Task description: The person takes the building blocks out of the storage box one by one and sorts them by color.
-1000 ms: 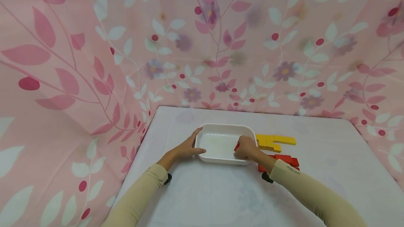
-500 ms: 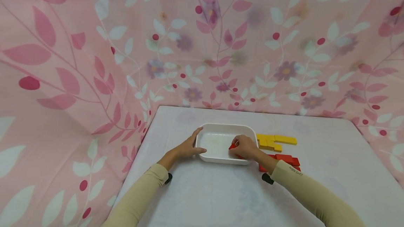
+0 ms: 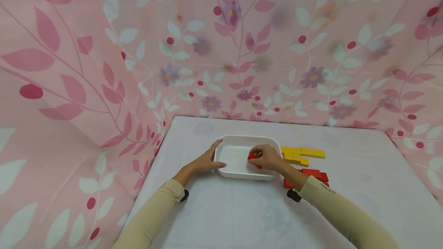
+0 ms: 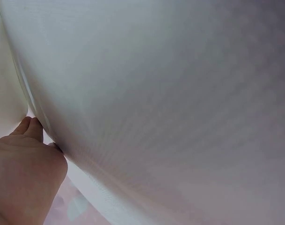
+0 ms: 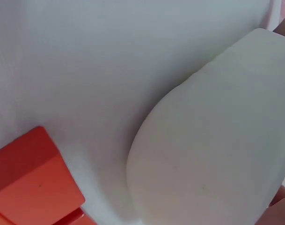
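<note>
A white tray (image 3: 235,156) lies on the table. My left hand (image 3: 205,161) holds its left end, with the thumb reaching over the rim and the fingers along the side. In the left wrist view that hand (image 4: 27,173) is against the tray's outer wall. Over the right part of the tray, my right hand (image 3: 268,157) pinches a red block (image 3: 252,156) between thumb and fingers. More red shows below the thumb; I cannot tell whether it is the same block. The tray wall (image 5: 208,136) hides most of the right hand in the right wrist view.
Yellow blocks (image 3: 294,156) lie flat just right of the tray. Nearer me, several red blocks (image 3: 313,174) lie partly under the right forearm; some red blocks (image 5: 37,178) also show in the right wrist view. A flowered pink curtain (image 3: 242,49) borders the table's back and left.
My right hand has turned and moved slightly left and away from me inside the tray, bringing the red block more into sight. The left hand and the tray stay put.
</note>
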